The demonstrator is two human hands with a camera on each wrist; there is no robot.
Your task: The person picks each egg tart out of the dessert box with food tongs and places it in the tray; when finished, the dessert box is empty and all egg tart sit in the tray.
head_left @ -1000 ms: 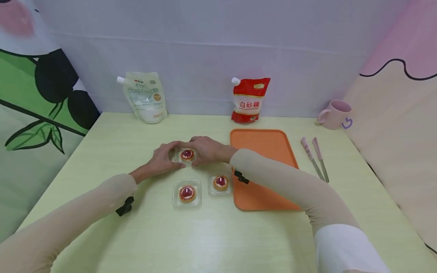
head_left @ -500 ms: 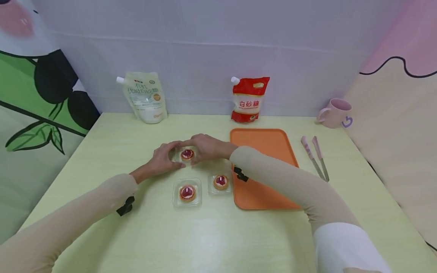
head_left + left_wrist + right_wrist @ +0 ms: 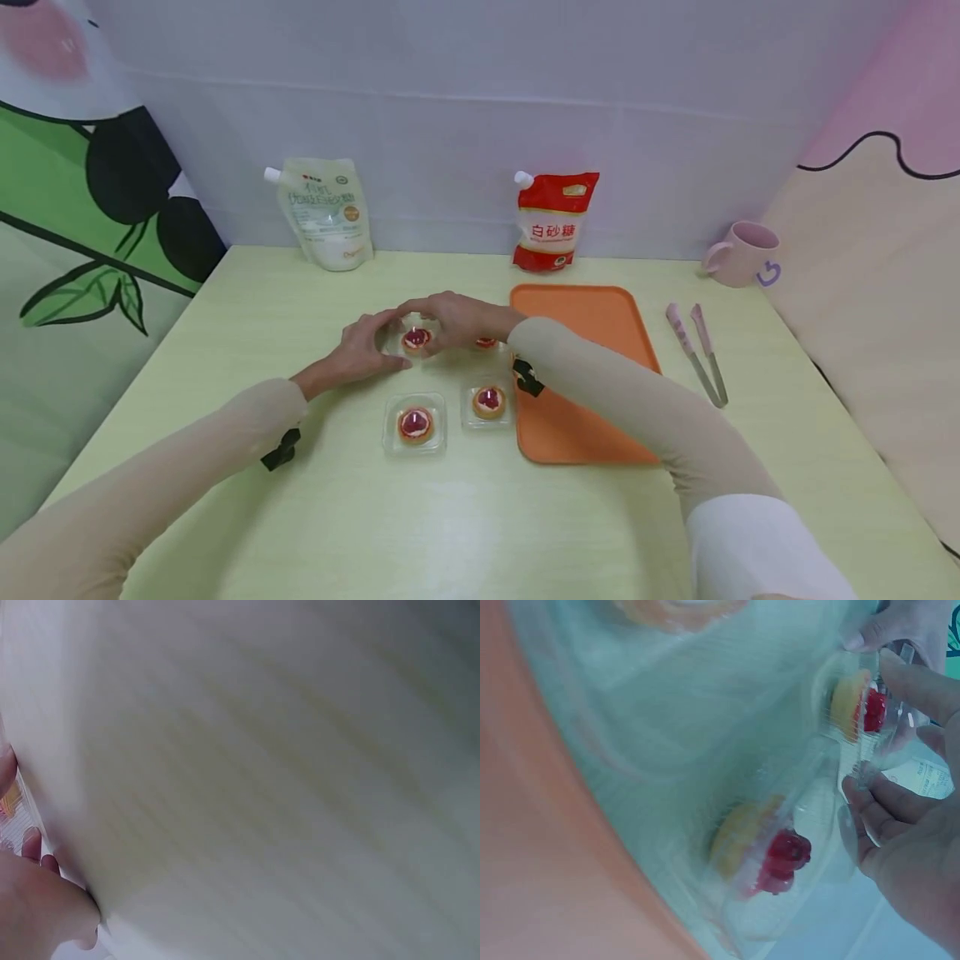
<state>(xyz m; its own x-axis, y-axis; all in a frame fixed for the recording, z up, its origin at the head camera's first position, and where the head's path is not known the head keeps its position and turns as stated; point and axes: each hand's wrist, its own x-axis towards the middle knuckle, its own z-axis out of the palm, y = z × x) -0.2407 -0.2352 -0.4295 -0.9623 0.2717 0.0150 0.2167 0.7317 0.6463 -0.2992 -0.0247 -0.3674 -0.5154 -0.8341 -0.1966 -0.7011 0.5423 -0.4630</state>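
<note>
A small red-topped tart sits in a clear plastic box between my two hands. My left hand curves round the left side of this box, fingers behind and thumb in front. From the right, my right hand grips the box's edges; the right wrist view shows its thumb and fingertips on the clear plastic. Another boxed tart is partly hidden under my right hand. Nearer to me stand two more tarts in clear boxes, one on the left and one on the right.
An orange tray lies right of the boxes, beneath my right forearm. Tongs with pink handles and a pink mug are farther right. A pale spouted pouch and a red-and-white one stand along the back.
My right hand has shifted slightly up and away at the box, and part of the tart under it now shows. My left hand keeps its place; the view has shifted a little.
</note>
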